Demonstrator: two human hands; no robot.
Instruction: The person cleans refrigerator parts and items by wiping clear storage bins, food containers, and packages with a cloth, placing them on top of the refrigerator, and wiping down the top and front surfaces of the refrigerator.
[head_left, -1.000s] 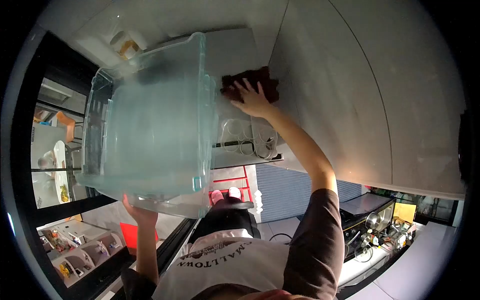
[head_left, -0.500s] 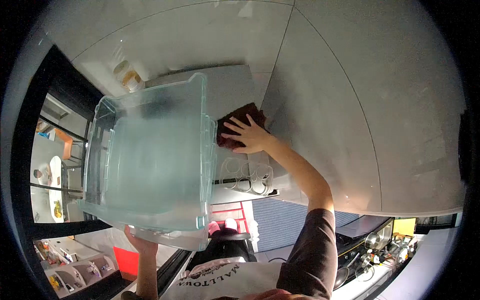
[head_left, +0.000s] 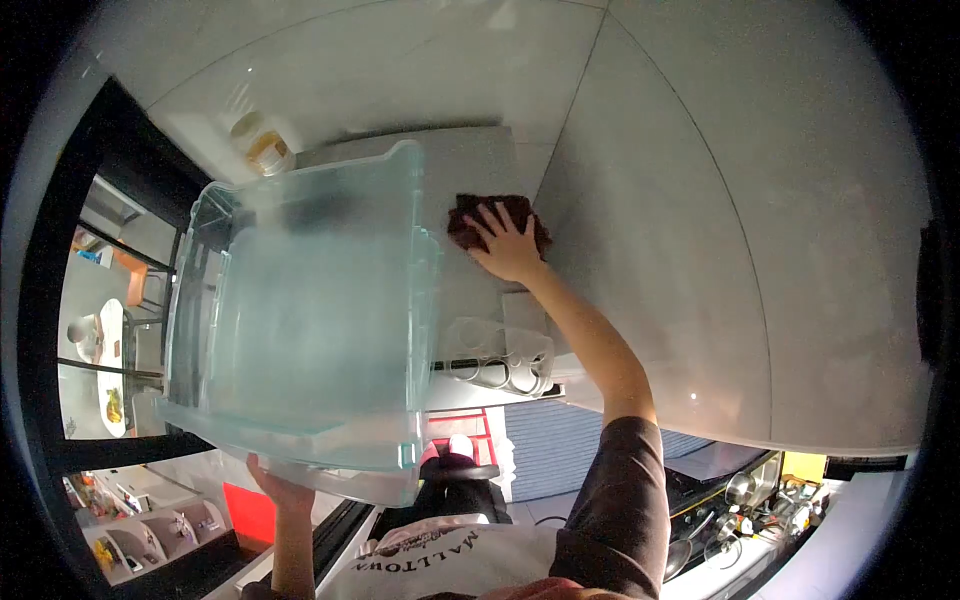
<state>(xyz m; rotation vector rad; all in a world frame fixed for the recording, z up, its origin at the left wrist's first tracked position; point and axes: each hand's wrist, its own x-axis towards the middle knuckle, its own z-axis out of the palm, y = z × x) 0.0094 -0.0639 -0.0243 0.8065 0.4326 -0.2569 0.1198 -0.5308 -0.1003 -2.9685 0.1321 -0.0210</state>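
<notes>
A large see-through, pale green plastic bin (head_left: 320, 310) fills the left of the view, its open side facing me. My left hand (head_left: 283, 490) grips its lower front edge from below, with its fingertips partly hidden behind the plastic. To the right of the bin, my right hand (head_left: 507, 245) lies flat with fingers spread on a dark brown cloth (head_left: 473, 208), pressing it on a grey surface (head_left: 450, 160) by the wall corner. Below this hand, a clear holder with round openings (head_left: 497, 355) sits near the surface's front edge.
A jar with a yellowish label (head_left: 268, 154) stands behind the bin. Pale wall panels (head_left: 660, 200) rise behind and to the right. Lower right, a stove area holds pans (head_left: 740, 490). A glass-paned black frame (head_left: 45, 300) is at left.
My right hand and the cloth have slid away from me and slightly right, towards the wall corner. The left hand stays on the bin, which has barely shifted.
</notes>
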